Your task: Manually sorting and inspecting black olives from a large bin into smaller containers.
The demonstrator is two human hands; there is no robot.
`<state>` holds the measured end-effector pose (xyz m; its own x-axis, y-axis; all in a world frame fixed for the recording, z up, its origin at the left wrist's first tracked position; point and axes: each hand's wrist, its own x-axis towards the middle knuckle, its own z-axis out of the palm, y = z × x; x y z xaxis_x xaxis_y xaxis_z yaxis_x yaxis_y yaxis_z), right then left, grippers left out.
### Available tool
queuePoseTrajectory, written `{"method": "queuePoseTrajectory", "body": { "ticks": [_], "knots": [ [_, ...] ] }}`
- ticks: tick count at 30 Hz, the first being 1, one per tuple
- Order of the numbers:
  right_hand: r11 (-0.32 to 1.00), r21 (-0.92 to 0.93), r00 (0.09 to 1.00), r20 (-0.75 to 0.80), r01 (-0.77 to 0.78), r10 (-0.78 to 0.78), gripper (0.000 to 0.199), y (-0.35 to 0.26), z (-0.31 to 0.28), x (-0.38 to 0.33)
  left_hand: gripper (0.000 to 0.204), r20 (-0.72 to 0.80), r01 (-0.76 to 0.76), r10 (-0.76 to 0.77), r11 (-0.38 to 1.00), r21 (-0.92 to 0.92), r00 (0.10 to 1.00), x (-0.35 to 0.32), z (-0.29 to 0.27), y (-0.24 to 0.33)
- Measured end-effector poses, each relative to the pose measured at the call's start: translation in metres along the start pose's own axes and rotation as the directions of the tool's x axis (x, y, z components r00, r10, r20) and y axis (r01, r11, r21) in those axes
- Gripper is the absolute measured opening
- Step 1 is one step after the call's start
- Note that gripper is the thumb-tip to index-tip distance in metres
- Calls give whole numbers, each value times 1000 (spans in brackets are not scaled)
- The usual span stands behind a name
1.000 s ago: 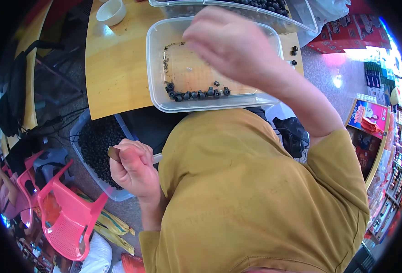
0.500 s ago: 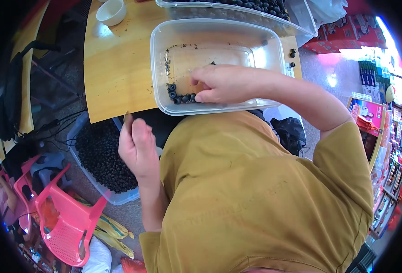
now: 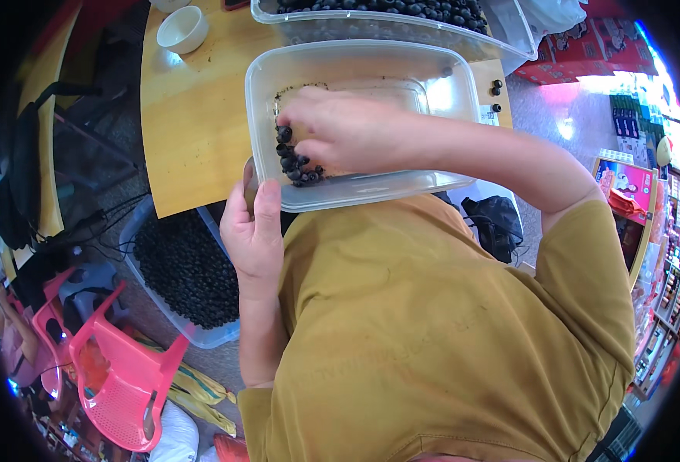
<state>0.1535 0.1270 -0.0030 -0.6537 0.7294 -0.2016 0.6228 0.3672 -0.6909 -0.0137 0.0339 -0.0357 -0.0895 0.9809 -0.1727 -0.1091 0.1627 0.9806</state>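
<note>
A clear plastic tub [image 3: 448,181] stands at the table's near edge, with several small round black pieces [image 3: 290,163] gathered in its left end; their exact kind is hard to make out. Inside it, my right hand [image 3: 347,127] reaches over these pieces, fingers bent, with a gap between thumb and forefinger, touching or just above them. My left hand [image 3: 253,231] grips the tub's near left corner, thumb against the near wall. A thin brownish thing [image 3: 249,173] sticks up at its fingertips, too unclear to name. Dark crumbs lie along the tub's floor.
Behind is a larger clear tub [image 3: 317,31] heaped with black pieces. A white bowl [image 3: 183,31] sits at the table's far left. On the floor left, another tub [image 3: 143,289] full of small black pieces stands near a pink chair [image 3: 128,385]. Three loose pieces lie right of the near tub.
My left hand has moved up and right from beside the tub to its corner. The tub has shifted slightly nearer and left. My right hand has moved left, and the black pieces lie differently.
</note>
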Motion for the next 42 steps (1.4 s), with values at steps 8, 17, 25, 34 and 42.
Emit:
{"method": "queuePoseTrajectory", "body": {
  "ticks": [8,17,25,34,42],
  "knots": [
    [984,-112,980,153,142,-124,28,5,22,19,22,-22,43,-42,998,37,999,-2,0,6],
    [994,71,970,235,-80,61,19,-11,18,12,34,36,-58,55,994,97,998,-10,-11,-3],
    [603,776,982,135,-187,132,19,-43,-11,-9,24,-105,-84,80,996,-33,991,-20,-26,19],
    [775,604,962,-273,184,-15,19,-75,-11,-55,29,224,-234,240,971,-52,945,-16,-13,55],
    [347,925,985,-170,155,14,19,-69,-4,-88,30,205,-378,354,921,95,913,-32,16,60]
  ]
}}
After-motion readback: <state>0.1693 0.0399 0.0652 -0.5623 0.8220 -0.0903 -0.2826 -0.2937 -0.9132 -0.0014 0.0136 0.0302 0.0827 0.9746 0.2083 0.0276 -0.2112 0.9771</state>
